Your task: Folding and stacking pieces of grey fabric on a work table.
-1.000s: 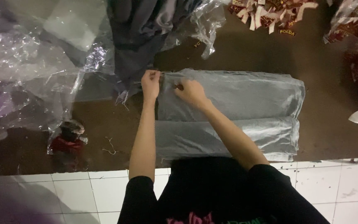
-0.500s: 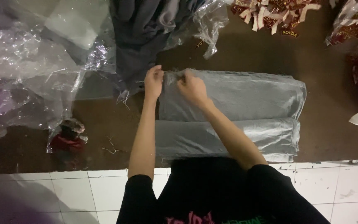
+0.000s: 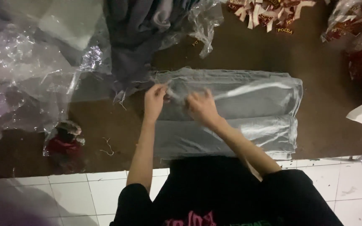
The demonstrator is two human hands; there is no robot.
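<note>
Grey folded cloth in a clear plastic bag [image 3: 231, 113] lies on the brown tabletop [image 3: 239, 54], its long axis running left to right. I see my left hand [image 3: 155, 97] and right hand [image 3: 202, 106] pinching the bag's left, open end, left nearer the edge.

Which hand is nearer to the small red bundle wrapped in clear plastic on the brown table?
Left. The left hand pinches the bagged grey cloth's near-left edge, on the side toward the red bundle; the right hand rests farther right on the cloth.
</note>
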